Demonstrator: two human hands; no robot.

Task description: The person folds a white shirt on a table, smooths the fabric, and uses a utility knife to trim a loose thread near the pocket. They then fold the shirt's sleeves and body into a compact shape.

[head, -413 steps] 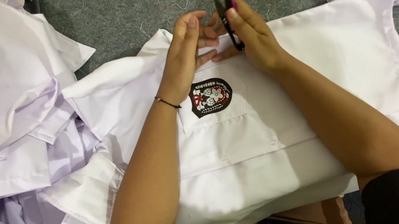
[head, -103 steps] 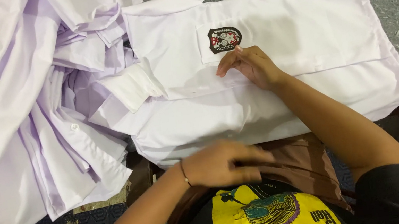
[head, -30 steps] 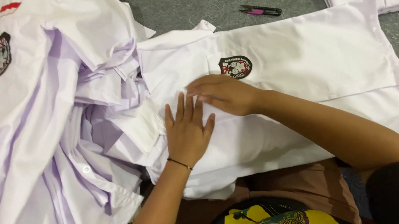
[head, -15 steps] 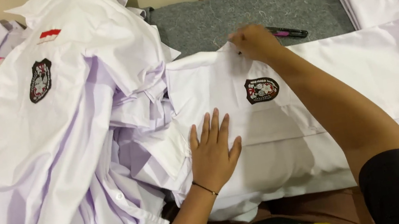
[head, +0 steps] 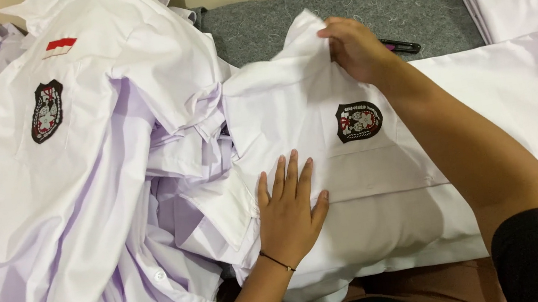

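Left hand is laid flat, open, on the white shirt; right hand pinches its far corner. Fabric is best kept taut while lifted.

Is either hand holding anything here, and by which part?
Right hand pinches the shirt at its top edge; left hand only presses flat on it.

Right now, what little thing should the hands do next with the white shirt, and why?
Probably fold the lifted corner inward and smooth it down. The right hand pinches a raised flap at the top edge of the white shirt, while the left hand lies flat below the badge, pinning the cloth. The rest looks flat on the grey table; only that flap stands up.
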